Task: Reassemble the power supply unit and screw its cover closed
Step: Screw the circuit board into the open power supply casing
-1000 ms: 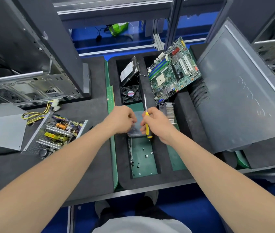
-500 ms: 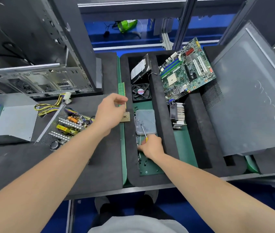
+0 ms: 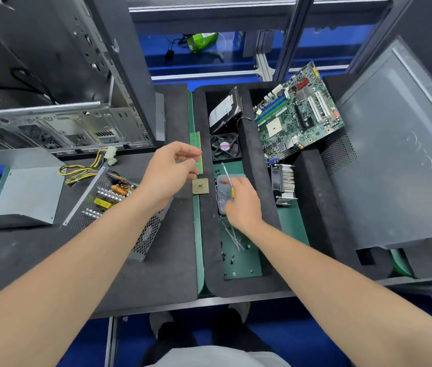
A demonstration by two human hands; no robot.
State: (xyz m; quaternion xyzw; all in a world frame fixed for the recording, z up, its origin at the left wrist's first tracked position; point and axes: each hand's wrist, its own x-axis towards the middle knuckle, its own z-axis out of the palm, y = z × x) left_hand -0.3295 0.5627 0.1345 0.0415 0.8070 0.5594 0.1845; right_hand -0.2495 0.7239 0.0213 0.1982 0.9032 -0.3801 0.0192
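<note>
Over the table (image 3: 37,260), centre: left hand (image 3: 167,178), arm reaching forward, palm down, raised above the mat edge. Grip loosely spread, fingers relaxed, nothing held. Fingertips sit over the memory stick (image 3: 196,152); contact cannot be told.

Right hand (image 3: 244,207): arm reaching forward over the foam tray (image 3: 315,207), above a clear plastic box (image 3: 222,200). Grip curled around one screwdriver (image 3: 232,192) with a yellow handle, its shaft pointing away from the person.

Task items, left half of the table:
- Power supply unit (image 3: 109,205), one, lying open with its coils and fins exposed. Its mesh wall and fan grille face the person, partly under the left forearm.
- Cover (image 3: 27,192), one, grey sheet metal, just left of the unit and off it.
- Wire bundle (image 3: 82,169), one, yellow and black, trailing from the unit to a white connector.

Other items, one of each unless noted:
- Processor chip (image 3: 200,186), between the two hands.
- Hard drive (image 3: 225,109), leaning in the far tray compartment.
- Fan (image 3: 225,148), just nearer than the drive.
- Motherboard (image 3: 296,115), tilted in the next compartment.
- Heatsink (image 3: 283,184), right of the right hand.
- Side panel (image 3: 400,154), propped at the far right.
- Computer chassis (image 3: 50,102), open, far left.
- Loose screws (image 3: 233,260), several on the green compartment floor, too small to count.
</note>
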